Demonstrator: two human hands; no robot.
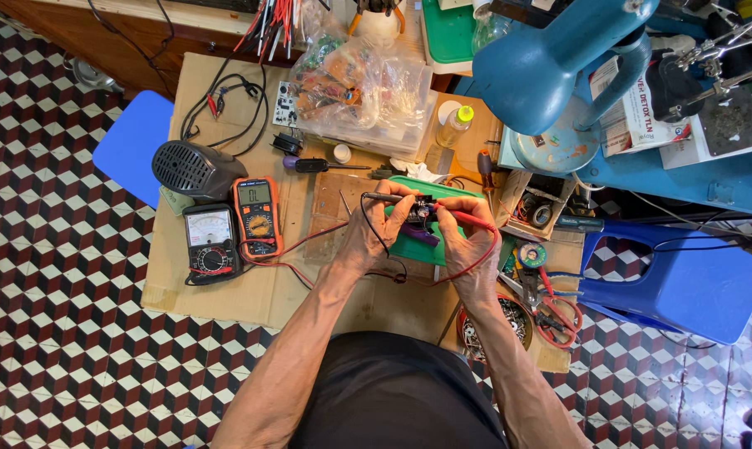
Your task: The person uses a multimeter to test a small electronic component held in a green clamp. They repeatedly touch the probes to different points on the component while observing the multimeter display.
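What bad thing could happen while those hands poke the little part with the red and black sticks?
The left hand and right hand press the black probe and red probe close together on a small part, so the tips might slip and touch. The red leads loop loosely toward the orange multimeter; a snagged wrist could perhaps tug it.

Bare cardboard (pixel 226 291) below the meters (pixel 235 224); blue lamp (pixel 551 66) overhanging right; clutter behind
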